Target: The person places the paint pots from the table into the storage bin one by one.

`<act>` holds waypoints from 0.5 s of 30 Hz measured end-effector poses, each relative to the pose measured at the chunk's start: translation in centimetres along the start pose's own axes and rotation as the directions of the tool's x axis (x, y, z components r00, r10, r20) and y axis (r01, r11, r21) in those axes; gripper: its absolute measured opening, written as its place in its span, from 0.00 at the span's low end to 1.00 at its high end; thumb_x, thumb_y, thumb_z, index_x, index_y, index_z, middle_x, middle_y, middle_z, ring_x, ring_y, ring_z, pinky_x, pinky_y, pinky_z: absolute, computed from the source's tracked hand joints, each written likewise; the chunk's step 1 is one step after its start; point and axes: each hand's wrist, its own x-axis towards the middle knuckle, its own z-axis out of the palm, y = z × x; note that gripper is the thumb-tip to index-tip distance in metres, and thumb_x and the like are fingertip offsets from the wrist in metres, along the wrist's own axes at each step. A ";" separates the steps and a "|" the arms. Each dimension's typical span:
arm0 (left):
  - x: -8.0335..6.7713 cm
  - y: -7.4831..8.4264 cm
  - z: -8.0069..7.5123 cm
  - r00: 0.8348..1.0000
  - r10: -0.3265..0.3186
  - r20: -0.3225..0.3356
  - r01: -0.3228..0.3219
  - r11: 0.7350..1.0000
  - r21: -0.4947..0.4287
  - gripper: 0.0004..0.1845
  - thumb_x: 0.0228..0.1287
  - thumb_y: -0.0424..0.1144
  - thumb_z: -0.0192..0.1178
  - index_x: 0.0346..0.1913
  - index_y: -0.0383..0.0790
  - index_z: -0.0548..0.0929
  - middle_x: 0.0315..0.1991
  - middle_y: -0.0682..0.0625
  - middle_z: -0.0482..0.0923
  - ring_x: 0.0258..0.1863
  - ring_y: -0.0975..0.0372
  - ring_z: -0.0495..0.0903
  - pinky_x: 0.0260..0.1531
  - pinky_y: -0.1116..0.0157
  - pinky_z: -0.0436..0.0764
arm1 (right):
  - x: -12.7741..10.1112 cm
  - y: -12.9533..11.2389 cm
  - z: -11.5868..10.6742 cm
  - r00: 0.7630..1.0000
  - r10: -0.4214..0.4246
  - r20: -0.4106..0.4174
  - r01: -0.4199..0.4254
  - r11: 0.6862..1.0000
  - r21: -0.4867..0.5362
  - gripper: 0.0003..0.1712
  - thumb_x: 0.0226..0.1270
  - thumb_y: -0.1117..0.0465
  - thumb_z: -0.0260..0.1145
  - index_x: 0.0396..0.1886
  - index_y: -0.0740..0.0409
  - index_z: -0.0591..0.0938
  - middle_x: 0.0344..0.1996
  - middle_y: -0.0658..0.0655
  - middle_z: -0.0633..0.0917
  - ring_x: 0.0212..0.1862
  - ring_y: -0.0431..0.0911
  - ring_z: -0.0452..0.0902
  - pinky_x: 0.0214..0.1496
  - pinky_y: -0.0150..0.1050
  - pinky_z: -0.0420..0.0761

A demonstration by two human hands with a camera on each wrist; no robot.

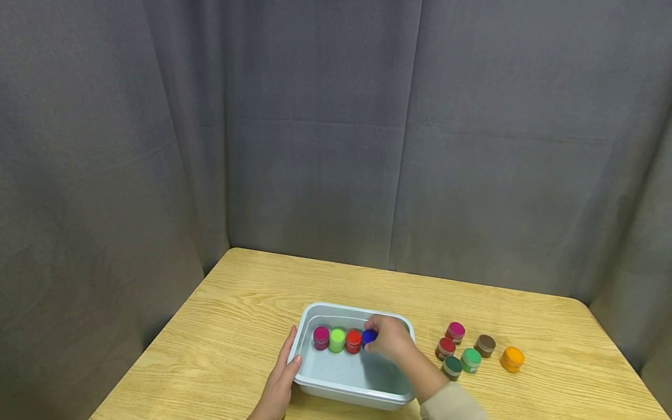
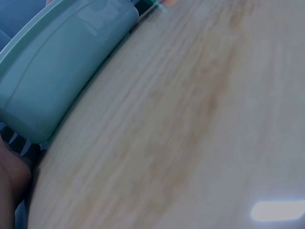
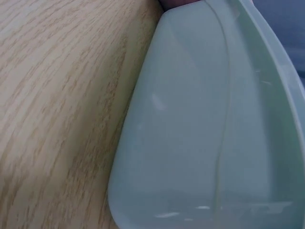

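A pale blue-grey plastic tub (image 1: 357, 394) stands near the front of the table. Inside it, a purple paint jar (image 1: 321, 338), a lime green paint jar (image 1: 338, 340) and a red paint jar (image 1: 353, 341) form a row. My right hand (image 1: 391, 338) pinches a blue-lidded paint jar (image 1: 369, 337) at the right end of this row. The left hand (image 1: 278, 376) holds the tub's left side, thumb over the rim and fingers along the outside. Both wrist views mostly show the tub's outer wall (image 2: 62, 71) (image 3: 181, 109); the blue jar is hidden there.
Right of the tub, several more jars stand loosely grouped on the wooden table (image 1: 236, 303): magenta (image 1: 456, 332), dark red (image 1: 445, 348), brown (image 1: 485, 345), green (image 1: 471, 360), dark green (image 1: 451, 368) and orange (image 1: 512, 359). Grey curtains (image 1: 325, 146) hang behind the table.
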 end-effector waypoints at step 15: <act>-0.1 0.2 0.1 1.000 -0.005 0.001 0.005 1.000 -0.006 0.31 0.77 0.40 0.41 0.78 0.38 0.49 0.79 0.38 0.42 0.77 0.40 0.40 0.72 0.36 0.41 | -0.1 -0.1 0.5 1.000 0.021 0.020 -0.020 0.998 -0.054 0.18 0.44 0.70 0.78 0.38 0.61 0.84 0.38 0.57 0.88 0.43 0.51 0.83 0.53 0.51 0.81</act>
